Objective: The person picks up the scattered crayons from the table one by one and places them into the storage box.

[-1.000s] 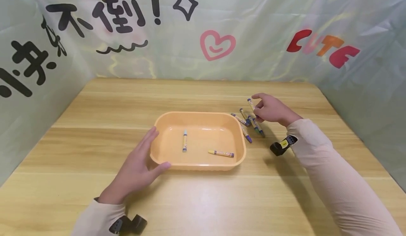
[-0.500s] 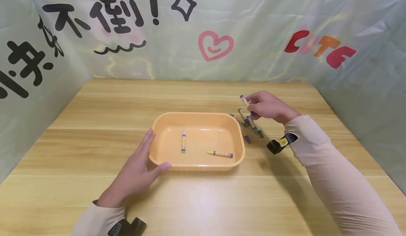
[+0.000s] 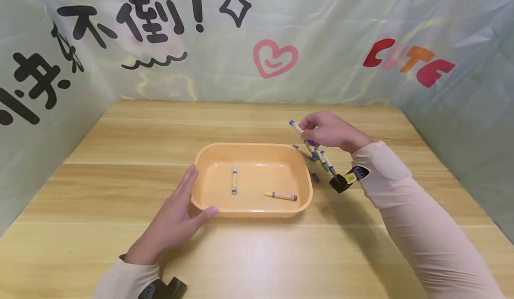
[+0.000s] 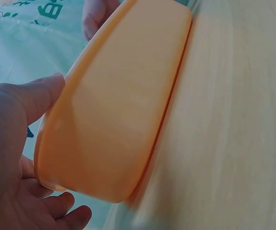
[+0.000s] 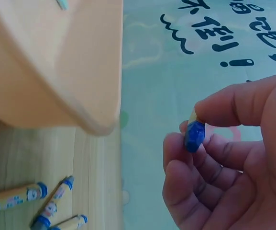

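Note:
My right hand pinches a crayon between thumb and fingers, raised above the table. In the right wrist view the crayon's blue end points toward the camera. An orange plastic basin stands in the middle of the table. Inside it lie a light blue crayon and a yellow crayon, well apart. My left hand is spread around the basin's front left corner, thumb touching the rim. Its fingers are extended along the left side.
Several more crayons lie in a loose pile beside the basin's right end, under and in front of my right hand. Pale printed cloth walls in the wooden table at the back and sides.
My right hand has moved left and slightly up with the crayon, from beyond the pile toward the basin's back right corner. The left hand and basin keep their places.

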Tool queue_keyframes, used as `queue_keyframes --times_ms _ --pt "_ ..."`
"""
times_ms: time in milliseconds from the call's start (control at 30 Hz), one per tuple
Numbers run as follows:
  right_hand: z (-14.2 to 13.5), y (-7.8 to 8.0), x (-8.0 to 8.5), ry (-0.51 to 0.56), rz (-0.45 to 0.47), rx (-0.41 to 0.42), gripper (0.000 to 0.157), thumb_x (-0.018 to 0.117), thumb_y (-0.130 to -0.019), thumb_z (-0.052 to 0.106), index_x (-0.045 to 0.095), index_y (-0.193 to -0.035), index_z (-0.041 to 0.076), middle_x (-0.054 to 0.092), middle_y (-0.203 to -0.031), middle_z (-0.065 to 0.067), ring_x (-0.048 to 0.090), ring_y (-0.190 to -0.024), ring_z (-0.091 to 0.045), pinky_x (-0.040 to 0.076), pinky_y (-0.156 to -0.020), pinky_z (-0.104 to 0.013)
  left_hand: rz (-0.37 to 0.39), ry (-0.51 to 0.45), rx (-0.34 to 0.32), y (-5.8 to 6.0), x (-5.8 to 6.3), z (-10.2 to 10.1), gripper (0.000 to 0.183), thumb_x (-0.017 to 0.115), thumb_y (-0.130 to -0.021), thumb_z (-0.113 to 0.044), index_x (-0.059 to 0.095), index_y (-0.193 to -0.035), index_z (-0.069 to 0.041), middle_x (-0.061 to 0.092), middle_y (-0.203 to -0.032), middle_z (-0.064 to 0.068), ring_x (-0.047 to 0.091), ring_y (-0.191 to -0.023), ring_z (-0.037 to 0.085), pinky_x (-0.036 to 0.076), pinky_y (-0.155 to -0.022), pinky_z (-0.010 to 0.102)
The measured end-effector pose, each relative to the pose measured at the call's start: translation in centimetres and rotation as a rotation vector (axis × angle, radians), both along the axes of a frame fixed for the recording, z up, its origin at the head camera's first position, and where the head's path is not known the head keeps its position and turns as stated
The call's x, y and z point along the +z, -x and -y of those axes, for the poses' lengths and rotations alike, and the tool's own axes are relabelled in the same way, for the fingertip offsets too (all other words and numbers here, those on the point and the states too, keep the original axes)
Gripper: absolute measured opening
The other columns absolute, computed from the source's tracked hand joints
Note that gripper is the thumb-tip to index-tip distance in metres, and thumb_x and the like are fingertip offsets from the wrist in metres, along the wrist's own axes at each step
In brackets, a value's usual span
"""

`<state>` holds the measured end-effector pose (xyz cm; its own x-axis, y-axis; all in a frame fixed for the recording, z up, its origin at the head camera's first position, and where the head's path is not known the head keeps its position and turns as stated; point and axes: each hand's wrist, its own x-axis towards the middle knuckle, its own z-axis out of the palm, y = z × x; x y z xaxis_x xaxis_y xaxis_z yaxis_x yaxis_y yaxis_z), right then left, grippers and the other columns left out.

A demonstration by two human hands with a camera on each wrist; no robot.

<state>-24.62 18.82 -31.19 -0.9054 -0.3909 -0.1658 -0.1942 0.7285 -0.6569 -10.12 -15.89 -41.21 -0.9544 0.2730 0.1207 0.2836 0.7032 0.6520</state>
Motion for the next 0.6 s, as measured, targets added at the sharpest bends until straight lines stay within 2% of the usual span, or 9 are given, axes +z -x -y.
queue_keyframes --times_ms 200,367,600 --pt "1.0 0.3 -0.2 0.020 -0.019 0.036 0.019 0.056 -0.093 0.009 0.059 -0.109 -0.003 0.059 -0.087 -0.011 0.056 -0.071 -0.019 0.050 -0.067 -0.036 -0.011 -0.010 -0.004 0.0 0.1 -0.2 0.094 0.065 -0.092 -0.044 0.013 -0.153 0.005 0.006 -0.159 0.021 0.015 -0.143 0.042 0.020 -0.111 0.060" --pt "2.0 0.7 -0.5 0.017 -0.034 0.052 0.018 0.056 -0.093 0.008 0.059 -0.108 -0.002 0.060 -0.090 -0.013 0.057 -0.071 -0.019 0.050 -0.065 -0.032 0.005 -0.024 0.008 -0.1 0.2 -0.3 0.096 0.066 -0.091 -0.045 0.012 -0.152 0.005 0.005 -0.159 0.024 0.015 -0.142 0.045 0.020 -0.110 0.061" --pt "3.8 0.7 -0.8 0.024 -0.008 0.058 0.016 0.057 -0.092 0.008 0.060 -0.106 0.000 0.062 -0.088 -0.014 0.060 -0.070 -0.019 0.052 -0.066 -0.032 0.031 -0.023 0.018 0.1 0.1 -0.4 0.098 0.067 -0.090 -0.044 0.009 -0.153 0.004 0.003 -0.159 0.022 0.013 -0.143 0.042 0.019 -0.111 0.060"
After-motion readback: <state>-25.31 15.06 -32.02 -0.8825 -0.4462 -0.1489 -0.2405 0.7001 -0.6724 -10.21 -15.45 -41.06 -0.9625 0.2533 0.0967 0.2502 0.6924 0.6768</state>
